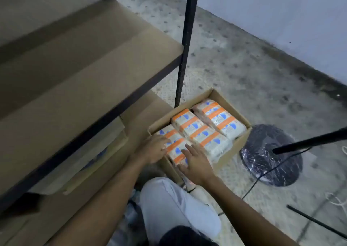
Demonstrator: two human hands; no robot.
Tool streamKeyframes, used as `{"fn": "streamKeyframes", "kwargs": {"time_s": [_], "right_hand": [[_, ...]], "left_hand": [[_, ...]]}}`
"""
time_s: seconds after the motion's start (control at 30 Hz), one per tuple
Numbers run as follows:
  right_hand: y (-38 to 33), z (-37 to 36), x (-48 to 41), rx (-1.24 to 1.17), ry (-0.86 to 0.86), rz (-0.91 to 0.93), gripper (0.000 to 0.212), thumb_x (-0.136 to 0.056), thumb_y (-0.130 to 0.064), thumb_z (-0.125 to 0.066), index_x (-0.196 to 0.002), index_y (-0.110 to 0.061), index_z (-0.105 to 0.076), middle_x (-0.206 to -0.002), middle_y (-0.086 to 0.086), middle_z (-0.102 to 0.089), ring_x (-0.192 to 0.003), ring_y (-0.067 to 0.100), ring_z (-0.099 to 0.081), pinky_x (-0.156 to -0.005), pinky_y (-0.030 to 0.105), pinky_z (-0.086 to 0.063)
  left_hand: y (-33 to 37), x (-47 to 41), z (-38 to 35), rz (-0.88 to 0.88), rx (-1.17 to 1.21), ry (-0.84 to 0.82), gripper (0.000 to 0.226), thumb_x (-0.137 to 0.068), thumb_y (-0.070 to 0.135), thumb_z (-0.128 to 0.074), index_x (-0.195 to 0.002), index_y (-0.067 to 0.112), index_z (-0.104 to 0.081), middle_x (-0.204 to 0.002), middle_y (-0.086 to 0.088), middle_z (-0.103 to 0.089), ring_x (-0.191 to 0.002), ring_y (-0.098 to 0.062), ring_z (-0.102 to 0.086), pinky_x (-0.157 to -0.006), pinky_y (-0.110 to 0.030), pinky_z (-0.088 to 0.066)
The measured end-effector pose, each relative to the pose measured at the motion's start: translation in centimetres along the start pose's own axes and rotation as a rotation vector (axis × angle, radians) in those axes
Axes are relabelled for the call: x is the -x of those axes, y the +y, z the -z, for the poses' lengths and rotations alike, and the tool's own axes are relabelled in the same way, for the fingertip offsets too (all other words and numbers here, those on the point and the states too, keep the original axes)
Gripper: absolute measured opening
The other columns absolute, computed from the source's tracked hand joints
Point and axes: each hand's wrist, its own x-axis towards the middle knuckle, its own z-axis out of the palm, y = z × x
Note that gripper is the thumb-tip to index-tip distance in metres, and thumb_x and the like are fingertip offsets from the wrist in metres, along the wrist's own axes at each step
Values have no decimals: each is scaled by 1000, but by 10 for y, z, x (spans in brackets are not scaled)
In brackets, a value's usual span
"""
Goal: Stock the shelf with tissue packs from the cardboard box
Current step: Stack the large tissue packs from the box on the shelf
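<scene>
Crouches beside a cardboard box (230, 108) on the floor (244, 67), one knee (174, 204) in pale trousers between the forearms. Lays the left hand (154, 149) against the left edge of the nearest tissue pack (176, 149), fingers fairly straight, tips touching the wrapper, not curled round it. Spreads the right hand (197, 165) flat over the near right end of that same pack, fingers apart and straight, thumb toward the box's near wall; clasps nothing in either palm. Frames the pack between the two hands, down in the box among the others. Faces more packs (204, 133) just beyond the fingertips, white with orange bands and blue marks, lying side by side in rows out to the far wall. Has the shelf (84, 58) up and to the left of the left hand, a brown board edged in black, its black post (185, 39) standing just past the box's far corner. Has flattened cardboard (97, 152) under that board, left of the left wrist. Has a round black base (270, 159) wrapped in shiny film to the right of the right hand, just beside the box, with a black pole (309, 140) slanting over it and a thin cable (262, 173) crossing it. Sees a pale wall (281, 11) well beyond the box.
</scene>
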Motion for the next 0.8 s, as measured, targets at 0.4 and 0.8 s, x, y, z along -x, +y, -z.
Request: {"fn": "streamKeyframes", "kwargs": {"time_s": [0.4, 0.8], "right_hand": [[42, -71, -19, 349, 324, 138, 62, -74, -54, -57, -123, -16, -57, -132, 7, -56, -128, 34, -47, -109, 52, -33], [71, -50, -2, 178, 273, 231, 75, -84, -63, -23, -136, -15, -48, -145, 6, -46, -138, 29, -35, -113, 47, -22]], "left_hand": [[-36, -45, -66, -218, -179, 125, 54, -87, 47, -45, -139, 29, -46, -144, 5, -45, -134, -14, -38, -114, -35, -23], [-23, -45, -99, -324, -43, 226, 78, -80, 63, -58, -147, 37, -26, -156, 13, -22, -146, -8, -11, -119, -36, -17]]}}
